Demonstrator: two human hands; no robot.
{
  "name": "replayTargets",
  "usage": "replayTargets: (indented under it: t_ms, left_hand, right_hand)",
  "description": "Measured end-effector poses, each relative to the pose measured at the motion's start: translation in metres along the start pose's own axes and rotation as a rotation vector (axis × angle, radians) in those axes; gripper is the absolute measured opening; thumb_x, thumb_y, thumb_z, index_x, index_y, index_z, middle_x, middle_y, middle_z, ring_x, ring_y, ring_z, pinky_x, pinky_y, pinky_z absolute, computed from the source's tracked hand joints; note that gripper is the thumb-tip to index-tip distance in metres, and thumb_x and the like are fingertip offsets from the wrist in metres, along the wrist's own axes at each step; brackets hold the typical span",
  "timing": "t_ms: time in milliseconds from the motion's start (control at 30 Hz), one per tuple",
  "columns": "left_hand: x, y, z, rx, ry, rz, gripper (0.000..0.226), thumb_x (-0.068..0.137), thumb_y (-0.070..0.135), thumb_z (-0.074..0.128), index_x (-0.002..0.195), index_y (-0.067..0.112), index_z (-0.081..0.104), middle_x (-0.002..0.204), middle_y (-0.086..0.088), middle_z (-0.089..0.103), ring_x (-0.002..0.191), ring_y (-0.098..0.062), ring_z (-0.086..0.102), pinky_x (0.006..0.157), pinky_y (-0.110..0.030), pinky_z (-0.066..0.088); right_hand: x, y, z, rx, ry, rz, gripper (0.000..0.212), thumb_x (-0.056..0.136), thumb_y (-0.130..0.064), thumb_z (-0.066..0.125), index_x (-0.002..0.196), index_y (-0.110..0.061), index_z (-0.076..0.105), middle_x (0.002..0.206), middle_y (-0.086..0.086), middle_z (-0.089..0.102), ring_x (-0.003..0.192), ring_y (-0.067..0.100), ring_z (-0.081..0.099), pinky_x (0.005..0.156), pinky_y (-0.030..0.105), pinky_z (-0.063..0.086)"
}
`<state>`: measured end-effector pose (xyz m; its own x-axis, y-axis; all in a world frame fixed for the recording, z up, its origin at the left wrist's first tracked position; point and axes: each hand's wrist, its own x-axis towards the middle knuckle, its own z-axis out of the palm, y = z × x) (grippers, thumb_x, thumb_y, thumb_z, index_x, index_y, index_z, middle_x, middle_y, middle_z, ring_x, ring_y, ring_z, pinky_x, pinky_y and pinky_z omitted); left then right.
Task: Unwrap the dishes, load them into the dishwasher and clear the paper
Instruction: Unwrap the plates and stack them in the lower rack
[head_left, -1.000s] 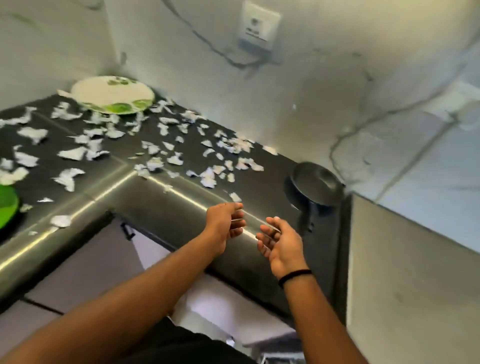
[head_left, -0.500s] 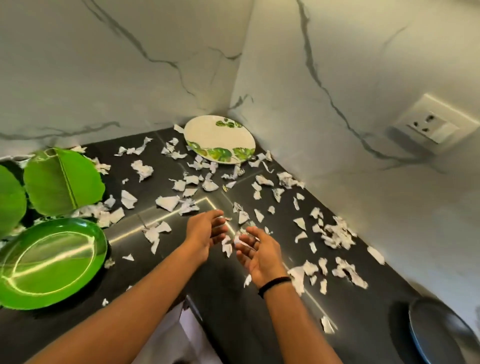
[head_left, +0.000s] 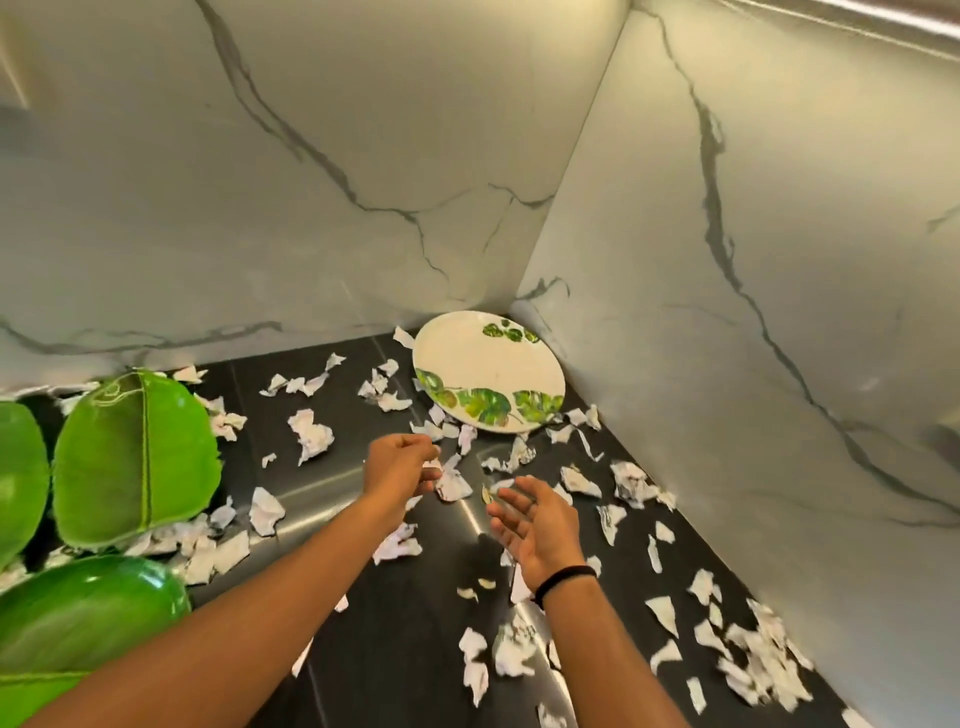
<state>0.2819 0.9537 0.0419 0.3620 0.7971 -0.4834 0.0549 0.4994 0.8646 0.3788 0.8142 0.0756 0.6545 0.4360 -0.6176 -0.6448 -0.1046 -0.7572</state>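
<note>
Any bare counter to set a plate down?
Barest: the dark counter strip between the forearms, and the patch between the leaf-shaped green plate and the left hand. Crowded: paper scraps along the right wall and around the white plate.

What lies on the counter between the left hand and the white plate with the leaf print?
In the head view, only torn paper scraps lie on the black counter between the left hand and the white leaf-print plate; no other dish.

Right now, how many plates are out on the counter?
4 show: a white leaf-print plate in the corner, and three glossy green ones at left. Others may lie off-frame.
</note>
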Motion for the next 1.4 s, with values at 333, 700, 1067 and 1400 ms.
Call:
replayTargets:
  t_ms: [333, 700, 1067, 1400]
  left_hand:
    - [0.101, 0.039, 0.030, 0.239, 0.105, 0.032, 0.005, 0.086, -0.001, 0.067, 0.089, -0.002, 0.070, 0.084, -0.020, 0.073, 0.052, -0.021, 0.068, 0.053, -0.030, 0.061]
    - [0.151, 0.040, 0.045, 0.445, 0.121, -0.059, 0.021, 0.088, 0.017, 0.075, 0.082, -0.002, 0.069, 0.064, -0.012, 0.069, 0.034, -0.009, 0.055, 0.036, -0.018, 0.043]
    - [0.122, 0.070, 0.052, 0.340, 0.183, 0.404, 0.013, 0.097, 0.018, 0.051, 0.086, 0.011, 0.052, 0.090, -0.009, 0.060, 0.080, -0.031, 0.067, 0.063, -0.046, 0.061]
    - [0.035, 0.052, 0.001, 0.178, 0.050, 0.468, 0.013, 0.095, 0.011, 0.049, 0.083, 0.015, 0.050, 0.077, -0.007, 0.050, 0.070, -0.016, 0.045, 0.056, -0.030, 0.034]
  right_hand:
    - [0.065, -0.024, 0.039, -0.198, -0.018, -0.030, 0.010, 0.102, -0.019, 0.054, 0.108, -0.013, 0.059, 0.107, 0.016, 0.068, 0.072, 0.028, 0.065, 0.065, 0.035, 0.055]
    - [0.093, -0.040, 0.025, -0.174, 0.017, -0.036, 0.011, 0.101, -0.018, 0.058, 0.109, -0.012, 0.060, 0.097, 0.017, 0.070, 0.066, 0.027, 0.065, 0.058, 0.034, 0.056]
    - [0.070, -0.076, -0.007, -0.131, 0.087, -0.200, 0.009, 0.102, -0.015, 0.055, 0.102, -0.007, 0.060, 0.082, 0.015, 0.066, 0.061, 0.025, 0.063, 0.056, 0.034, 0.054]
    - [0.014, -0.074, -0.055, -0.130, 0.294, -0.384, 0.018, 0.098, -0.032, 0.061, 0.097, -0.015, 0.061, 0.098, 0.009, 0.067, 0.089, 0.027, 0.066, 0.076, 0.044, 0.059]
